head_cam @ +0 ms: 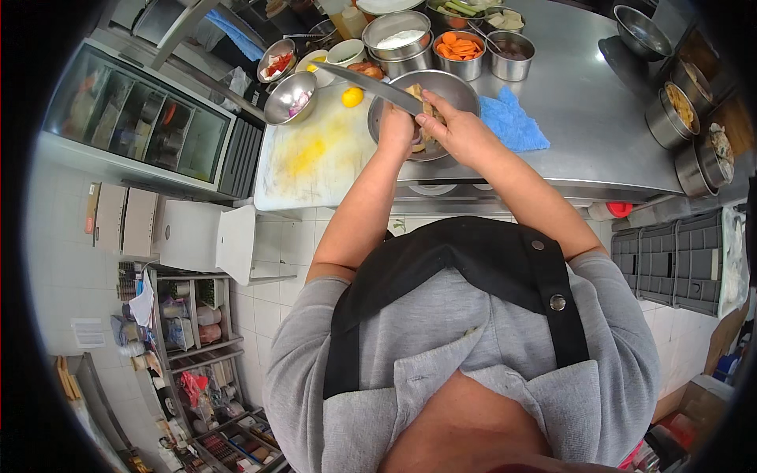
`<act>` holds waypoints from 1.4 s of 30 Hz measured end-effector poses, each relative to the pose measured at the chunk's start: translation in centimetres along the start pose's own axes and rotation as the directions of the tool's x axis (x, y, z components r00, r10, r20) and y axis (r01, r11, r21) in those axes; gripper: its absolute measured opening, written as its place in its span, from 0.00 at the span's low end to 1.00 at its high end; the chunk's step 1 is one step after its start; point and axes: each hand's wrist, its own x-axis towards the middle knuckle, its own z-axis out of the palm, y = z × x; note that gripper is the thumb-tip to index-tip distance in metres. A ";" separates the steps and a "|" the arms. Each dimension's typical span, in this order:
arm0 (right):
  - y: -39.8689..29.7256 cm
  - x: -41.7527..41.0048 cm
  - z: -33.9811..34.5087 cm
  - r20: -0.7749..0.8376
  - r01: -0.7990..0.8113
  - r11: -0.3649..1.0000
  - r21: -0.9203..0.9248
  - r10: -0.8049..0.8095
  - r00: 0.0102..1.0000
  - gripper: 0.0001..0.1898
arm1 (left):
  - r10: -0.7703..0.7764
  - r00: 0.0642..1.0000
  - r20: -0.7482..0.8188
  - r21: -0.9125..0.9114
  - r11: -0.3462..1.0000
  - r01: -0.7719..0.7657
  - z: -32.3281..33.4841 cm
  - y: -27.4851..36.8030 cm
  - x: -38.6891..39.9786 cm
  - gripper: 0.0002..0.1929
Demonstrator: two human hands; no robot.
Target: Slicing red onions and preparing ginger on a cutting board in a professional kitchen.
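Note:
A large kitchen knife [369, 84] lies slantwise over a steel bowl [470, 91], its tip pointing up and left. My right hand [464, 130] is at the wide end of the blade, thumb and forefinger around it; the handle is hidden there. Close under the blade, my left hand [396, 130] is curled over the bowl's left side, its fingers mostly hidden, so what they hold cannot be told. Pale tan food pieces [417, 148] lie in the bowl, with more between the hands against the blade.
A stained white cutting board [295, 159] bears a yellow lemon [352, 97] and a steel bowl of cut onion [291, 103]. Behind stand sliced carrots [458, 47] and a pot with a spoon [512, 56]. Right are a blue cloth [513, 121] and stacked steel containers [671, 118].

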 end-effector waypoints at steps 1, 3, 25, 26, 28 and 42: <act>0.1 0.2 -0.1 0.007 -0.007 0.998 0.055 0.007 1.000 0.33 | -0.002 1.000 0.002 0.000 1.000 0.002 0.3 0.1 -0.5 0.14; 0.8 0.9 0.0 -0.038 0.039 0.996 0.082 -0.036 0.999 0.34 | 0.020 1.000 0.006 0.009 1.000 -0.020 0.8 0.1 -1.5 0.14; -0.7 -2.4 1.0 -0.087 0.134 0.976 -0.172 -0.150 0.985 0.31 | -0.377 0.926 0.038 -0.527 0.779 0.339 0.0 0.1 3.5 0.34; -0.7 -2.4 0.9 -0.083 0.120 0.975 -0.184 -0.137 0.987 0.31 | -0.381 0.923 0.056 -0.529 0.773 0.351 0.0 0.1 3.6 0.35; -0.9 -2.5 0.8 -0.087 0.116 0.977 -0.177 -0.133 0.987 0.31 | -0.383 0.923 0.031 -0.493 0.797 0.347 0.4 0.6 3.3 0.35; -1.1 -2.1 0.7 -0.103 0.107 0.967 -0.229 -0.134 0.986 0.32 | -0.383 0.921 0.067 -0.566 0.746 0.351 0.3 0.8 3.5 0.27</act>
